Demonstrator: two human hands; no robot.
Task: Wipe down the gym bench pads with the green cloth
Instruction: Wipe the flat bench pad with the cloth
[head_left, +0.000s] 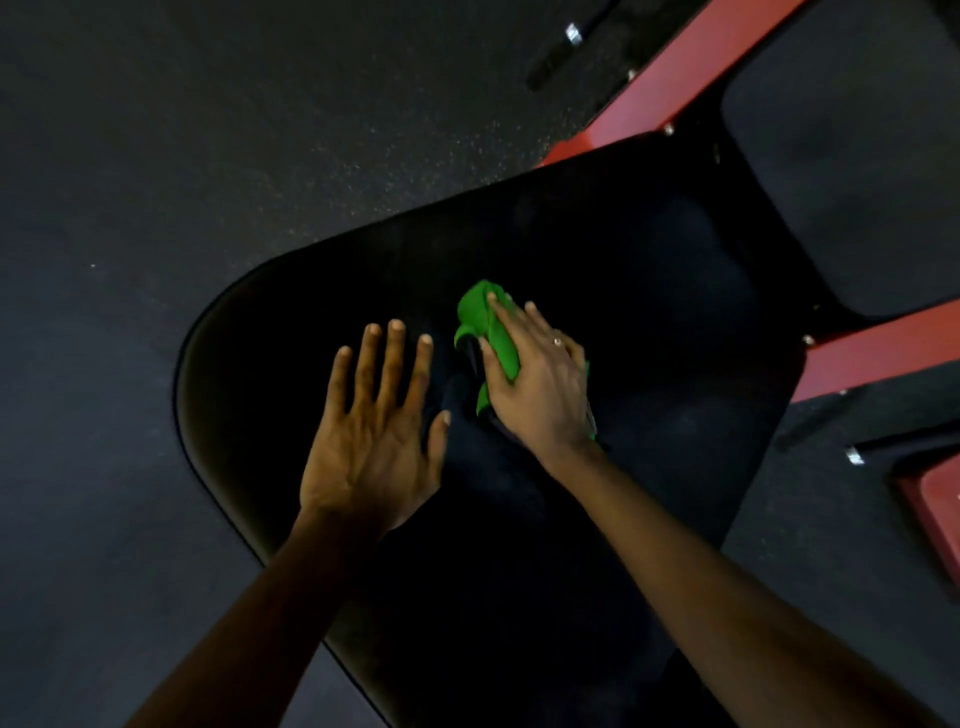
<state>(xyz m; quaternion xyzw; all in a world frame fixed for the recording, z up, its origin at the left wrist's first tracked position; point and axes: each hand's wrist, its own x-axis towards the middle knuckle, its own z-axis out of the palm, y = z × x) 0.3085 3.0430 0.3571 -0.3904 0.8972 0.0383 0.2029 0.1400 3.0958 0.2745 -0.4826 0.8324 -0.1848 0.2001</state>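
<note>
Dark speckled rubber floor (208, 156) is spreading out beyond my fingertips and off to their left. Over it a broad black padded bench pad (649, 249) is lying under both my hands, its rounded corner curving away to the left of my left fingers. A red metal frame (701, 67) is running diagonally past the far edge, and a second dark pad (857, 182) is sitting beyond it, well apart from my fingers to the right.

I am pressing the crumpled green cloth (485, 322) onto the pad with my right hand (535, 384). My fingers are lying nearly straight over it and my thumb is resting against its near fold, so I am pushing down rather than clenching. The cloth is bunching lengthwise along my fingers, poking out just past the fingertips and showing a little behind the palm. A ring (557, 342) is glinting on one finger.

My left hand (374, 431) is spreading flat and released, fingers apart, holding nothing; whether it is touching the pad or hovering just above it I cannot tell. It is sitting just beside the cloth, on the thumb side of my right hand.

As I judge it, the widest unwiped stretch is lying ahead of and to the right of my right fingertips, toward the frame, so the right hand is the one placed to carry the stroke that way.
</note>
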